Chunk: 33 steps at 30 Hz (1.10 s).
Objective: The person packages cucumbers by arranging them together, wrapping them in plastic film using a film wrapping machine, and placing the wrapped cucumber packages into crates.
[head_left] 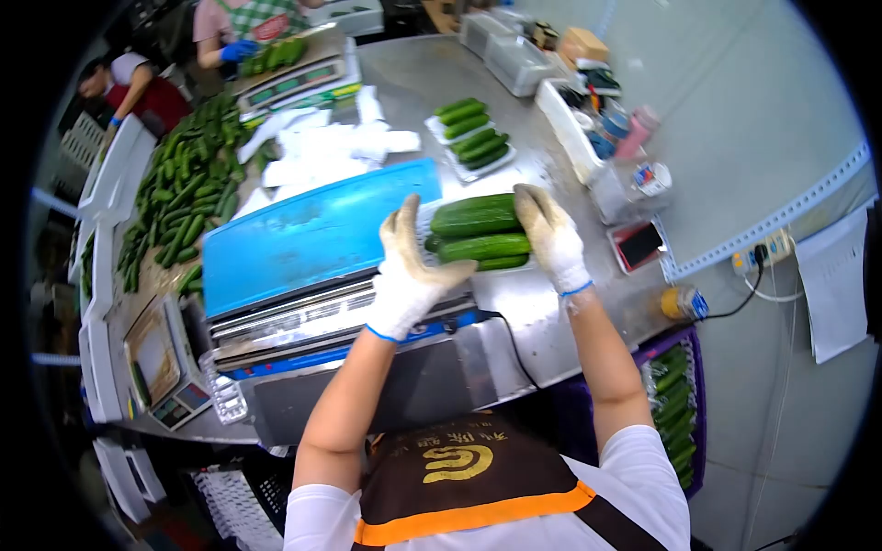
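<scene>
Brown apron cloth [514, 468] lay nearest the camera, printed with a gold emblem and edged by a flat orange band, with white short sleeves on either side. Both bare forearms reached forward from it, converging over the steel table [404, 73]. Each hand wore an off-white glove ending in a blue cuff. At the left end of the cucumbers [482, 248], the left hand [409, 266] had its thumb and fingers wide apart, fingers pointing away, thumb stretched along the near side; how firmly it pressed could not be told. The right hand [548, 237] was clamped on their other end, fingers curved over the tips. These cucumbers were dark green, glossy and ridged, lying lengthwise side by side in a shallow white tray [424, 219], between the two palms. Just left stood a wrapping machine with a smooth, flat blue panel [312, 230] and shiny metal bars [303, 312]. Beyond the hands, more cucumbers filled two white trays [487, 167].
</scene>
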{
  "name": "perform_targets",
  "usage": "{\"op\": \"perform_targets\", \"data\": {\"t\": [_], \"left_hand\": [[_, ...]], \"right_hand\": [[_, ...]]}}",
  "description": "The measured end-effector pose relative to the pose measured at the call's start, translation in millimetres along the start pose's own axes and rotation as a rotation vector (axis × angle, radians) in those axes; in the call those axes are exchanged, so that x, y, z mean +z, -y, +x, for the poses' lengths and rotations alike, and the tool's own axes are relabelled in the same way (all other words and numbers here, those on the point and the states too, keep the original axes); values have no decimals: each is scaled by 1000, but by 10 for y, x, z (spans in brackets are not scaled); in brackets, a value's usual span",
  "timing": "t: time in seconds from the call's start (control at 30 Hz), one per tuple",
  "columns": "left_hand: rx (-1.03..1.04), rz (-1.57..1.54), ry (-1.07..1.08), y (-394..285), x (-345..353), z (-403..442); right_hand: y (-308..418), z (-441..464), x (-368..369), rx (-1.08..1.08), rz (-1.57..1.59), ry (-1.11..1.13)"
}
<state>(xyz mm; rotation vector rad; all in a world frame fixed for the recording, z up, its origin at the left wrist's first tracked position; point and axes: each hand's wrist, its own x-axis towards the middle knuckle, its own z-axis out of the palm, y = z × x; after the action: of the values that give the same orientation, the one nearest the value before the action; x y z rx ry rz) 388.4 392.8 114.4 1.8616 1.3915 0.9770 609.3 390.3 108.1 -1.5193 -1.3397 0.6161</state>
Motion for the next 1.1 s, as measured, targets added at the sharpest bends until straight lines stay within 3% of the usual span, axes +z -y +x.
{"op": "perform_targets", "data": {"t": [0.03, 0.1, 0.27, 0.43, 0.5, 0.57, 0.63, 0.67, 0.77, 0.83, 0.93, 1.1], "left_hand": [[-147, -10, 32, 4, -312, 28], [-248, 30, 16, 308, -753, 64], [-376, 152, 6, 1134, -1562, 42], [-260, 229, 34, 1399, -2007, -55], [-170, 226, 41, 1491, -2118, -96], [-157, 193, 3, 1478, -2247, -170], [-186, 87, -21, 1521, -2335, -240], [-147, 88, -98, 1524, -2347, -287], [-185, -4, -117, 1466, -2366, -381], [-70, 7, -179, 1423, -2268, -451], [162, 277, -260, 1338, -2101, -438], [374, 462, -199, 971, -1827, -278]], "right_hand": [[181, 57, 259, 33, -36, 40], [353, 128, 821, 16, -7, 145], [709, 158, 1912, 109, -130, 356], [932, 105, 2155, 23, -262, 471], [924, 174, 2121, -62, -382, 415], [910, 256, 2101, -170, -279, 300], [1083, 280, 2066, -111, -83, 320], [1182, 251, 2039, -196, -107, 296], [1408, 113, 1921, -127, -289, 348], [1313, 0, 1900, -182, -445, 278], [1177, -188, 1946, -38, -346, 343], [1157, -328, 2079, -112, -10, 346]]}}
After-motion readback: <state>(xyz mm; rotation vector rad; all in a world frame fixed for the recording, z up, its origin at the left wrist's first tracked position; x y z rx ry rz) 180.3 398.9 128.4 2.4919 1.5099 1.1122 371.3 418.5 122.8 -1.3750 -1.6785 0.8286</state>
